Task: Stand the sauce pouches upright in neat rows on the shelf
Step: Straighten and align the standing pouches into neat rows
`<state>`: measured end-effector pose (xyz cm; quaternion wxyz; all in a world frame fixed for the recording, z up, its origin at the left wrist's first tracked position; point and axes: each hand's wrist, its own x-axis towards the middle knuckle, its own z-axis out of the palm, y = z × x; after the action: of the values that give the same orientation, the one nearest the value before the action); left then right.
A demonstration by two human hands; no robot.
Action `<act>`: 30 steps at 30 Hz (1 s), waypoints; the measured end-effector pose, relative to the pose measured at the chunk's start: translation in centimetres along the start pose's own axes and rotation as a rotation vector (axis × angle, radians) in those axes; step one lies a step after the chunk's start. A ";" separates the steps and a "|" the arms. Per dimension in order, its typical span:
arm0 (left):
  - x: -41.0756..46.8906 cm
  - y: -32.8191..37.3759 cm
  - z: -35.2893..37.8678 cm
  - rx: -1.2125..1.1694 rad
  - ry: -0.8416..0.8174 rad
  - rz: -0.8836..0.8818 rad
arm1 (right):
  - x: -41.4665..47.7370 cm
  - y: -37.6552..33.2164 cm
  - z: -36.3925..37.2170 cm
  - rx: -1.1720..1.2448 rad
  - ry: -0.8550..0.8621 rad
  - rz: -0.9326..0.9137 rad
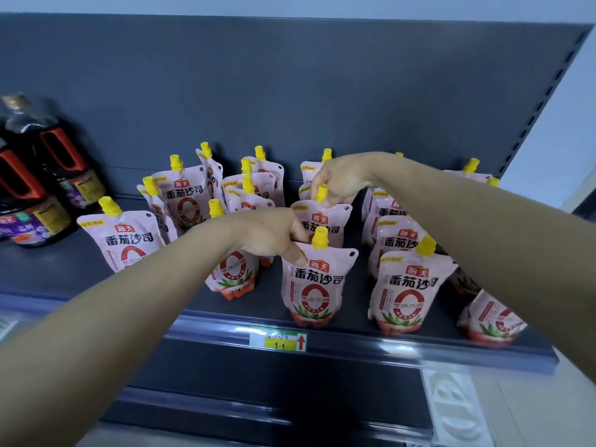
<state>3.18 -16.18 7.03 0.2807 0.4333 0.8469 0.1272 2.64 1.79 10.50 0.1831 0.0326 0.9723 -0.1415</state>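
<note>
Head: two hands (pixel 274 235) (pixel 338 179) pinching two pouches (pixel 317 285) (pixel 322 221); two bottles (pixel 69 169) (pixel 29 208) at left.

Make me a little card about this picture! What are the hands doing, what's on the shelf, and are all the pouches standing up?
place: shelf with a price tag on its front edge
things: pink sauce pouches with yellow caps; dark bottles at the left
left hand: pinches the top corner of the front middle pouch
right hand: grips the top of the pouch behind it, by its cap
rows: uneven; the far-right pouch leans
</note>
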 end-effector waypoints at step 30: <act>0.7 -1.4 -4.6 -0.214 0.338 0.113 | -0.6 1.5 -3.9 -0.122 0.316 0.072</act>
<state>-0.79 -16.30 9.81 0.1714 0.4203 0.8380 0.3030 2.00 4.37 13.77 0.0345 0.0779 0.9940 -0.0686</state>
